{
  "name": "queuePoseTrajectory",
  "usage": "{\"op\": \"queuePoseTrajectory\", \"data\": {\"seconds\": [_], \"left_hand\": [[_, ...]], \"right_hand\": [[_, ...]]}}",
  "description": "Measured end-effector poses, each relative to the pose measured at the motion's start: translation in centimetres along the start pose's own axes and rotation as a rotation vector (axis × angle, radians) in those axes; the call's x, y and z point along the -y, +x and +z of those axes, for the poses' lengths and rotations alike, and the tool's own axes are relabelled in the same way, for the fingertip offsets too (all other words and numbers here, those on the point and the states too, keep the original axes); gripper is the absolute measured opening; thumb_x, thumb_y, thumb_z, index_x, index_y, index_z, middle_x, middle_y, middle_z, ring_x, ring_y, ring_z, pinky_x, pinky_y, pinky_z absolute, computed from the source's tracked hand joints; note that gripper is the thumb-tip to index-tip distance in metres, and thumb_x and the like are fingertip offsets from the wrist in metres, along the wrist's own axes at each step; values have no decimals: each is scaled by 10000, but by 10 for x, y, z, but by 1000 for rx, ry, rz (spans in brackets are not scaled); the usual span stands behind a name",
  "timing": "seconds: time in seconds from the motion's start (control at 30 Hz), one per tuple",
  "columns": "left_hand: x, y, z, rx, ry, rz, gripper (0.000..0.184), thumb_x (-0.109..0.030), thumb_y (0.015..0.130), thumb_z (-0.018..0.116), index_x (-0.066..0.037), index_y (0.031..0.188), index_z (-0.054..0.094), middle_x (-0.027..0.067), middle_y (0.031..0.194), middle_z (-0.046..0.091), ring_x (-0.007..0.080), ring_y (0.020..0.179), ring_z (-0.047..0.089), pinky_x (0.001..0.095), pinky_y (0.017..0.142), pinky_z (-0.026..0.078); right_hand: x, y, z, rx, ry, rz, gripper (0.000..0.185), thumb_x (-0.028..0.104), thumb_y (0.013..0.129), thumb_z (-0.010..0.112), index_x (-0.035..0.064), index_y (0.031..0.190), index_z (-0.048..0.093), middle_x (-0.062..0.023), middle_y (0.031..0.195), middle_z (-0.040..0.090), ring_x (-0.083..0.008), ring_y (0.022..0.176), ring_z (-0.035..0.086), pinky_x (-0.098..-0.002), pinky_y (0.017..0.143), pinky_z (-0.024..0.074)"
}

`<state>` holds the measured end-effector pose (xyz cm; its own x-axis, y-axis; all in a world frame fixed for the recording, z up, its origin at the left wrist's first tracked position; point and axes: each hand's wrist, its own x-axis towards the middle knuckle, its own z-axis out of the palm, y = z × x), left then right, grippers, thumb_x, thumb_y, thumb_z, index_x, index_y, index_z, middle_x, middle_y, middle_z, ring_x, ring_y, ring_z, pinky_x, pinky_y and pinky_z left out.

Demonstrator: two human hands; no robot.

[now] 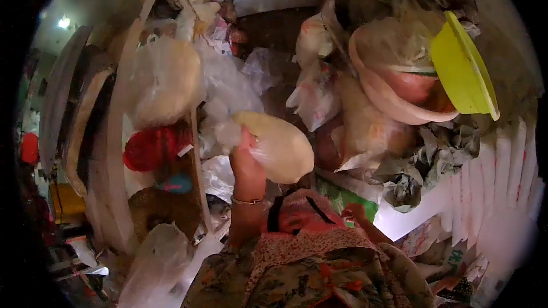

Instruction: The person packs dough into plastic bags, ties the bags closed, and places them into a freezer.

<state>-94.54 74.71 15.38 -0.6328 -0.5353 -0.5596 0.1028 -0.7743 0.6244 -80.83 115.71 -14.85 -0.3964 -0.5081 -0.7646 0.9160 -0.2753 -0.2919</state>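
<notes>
Dark patterned cloth garment point(331, 274) nearest. We find the left hand point(244, 151) gripping a pale-yellow oval plastic bag point(281, 147), long axis slanting rightward from its fingers; right hand point(356, 215), we cannot tell.

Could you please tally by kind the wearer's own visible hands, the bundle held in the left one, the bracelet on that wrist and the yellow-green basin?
Bare hands, left hand and right hand: 2
Rounded cream-coloured, plastic-wrapped bundle: 1
Thin bracelet: 1
Bright yellow-green, round plastic basin: 1
Total: 5
</notes>
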Motion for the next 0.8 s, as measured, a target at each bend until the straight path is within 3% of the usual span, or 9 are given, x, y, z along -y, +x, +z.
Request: {"op": "queuePoseTrajectory", "data": {"seconds": [0.1,0.17,0.3,0.4,0.47,0.57,0.67,0.73,0.8], "left_hand": [[-23,27,12,129,-125,-39,257,-215,817,492,-132,586,415,-5,667,457,114,661,449,276,663,405],[-30,57,8,177,-158,72,291,-231,822,480,-135,563,390,6,663,457,122,662,453,278,671,404],[-43,101,17,245,-119,86,311,-223,825,471,-142,544,366,16,669,462,124,669,457,277,673,406],[-44,134,52,108,-76,95,296,-210,836,447,-138,557,376,0,638,436,117,637,436,274,646,404],[-48,134,89,215,-75,141,221,-232,851,397,-34,867,494,71,781,533,203,767,524,350,712,441],[-48,163,125,103,34,150,207,-224,847,402,-41,877,494,65,796,538,194,758,522,331,693,444],[-44,226,108,178,-47,151,209,-209,846,398,-30,890,496,70,842,545,201,787,523,318,705,440],[-43,227,146,192,-24,150,209,-210,845,401,-31,884,500,58,826,548,194,778,524,312,697,440],[-43,242,171,235,-2,164,209,-211,844,403,-31,877,504,47,811,550,188,770,525,306,690,439]], "right_hand": [[15,14,18,117,43,-56,392,438,748,440,77,885,512,-113,786,550,-231,604,532,-346,521,427],[28,27,27,31,-107,-151,508,517,759,350,78,964,501,-147,808,520,-271,588,494,-381,537,428],[84,91,41,-253,-338,-102,399,441,746,394,77,860,512,-119,726,515,-245,543,493,-362,501,424],[134,134,55,-371,-467,-60,324,384,736,427,76,782,520,-97,665,511,-225,509,493,-348,474,421],[165,163,57,-413,-537,-25,280,346,730,449,76,730,525,-83,623,509,-212,487,492,-338,456,418],[203,198,58,-474,-637,57,229,288,721,482,75,652,533,-61,562,505,-192,453,491,-324,430,415],[232,225,45,-574,-741,137,209,231,711,515,75,575,540,-40,500,501,-172,419,491,-310,403,412],[247,237,29,-605,-1061,187,217,193,705,537,74,523,546,-25,459,499,-159,396,490,-301,385,410],[289,211,98,-495,-2123,-148,139,163,698,520,68,622,588,-61,578,545,-186,553,546,-317,515,447]]}}
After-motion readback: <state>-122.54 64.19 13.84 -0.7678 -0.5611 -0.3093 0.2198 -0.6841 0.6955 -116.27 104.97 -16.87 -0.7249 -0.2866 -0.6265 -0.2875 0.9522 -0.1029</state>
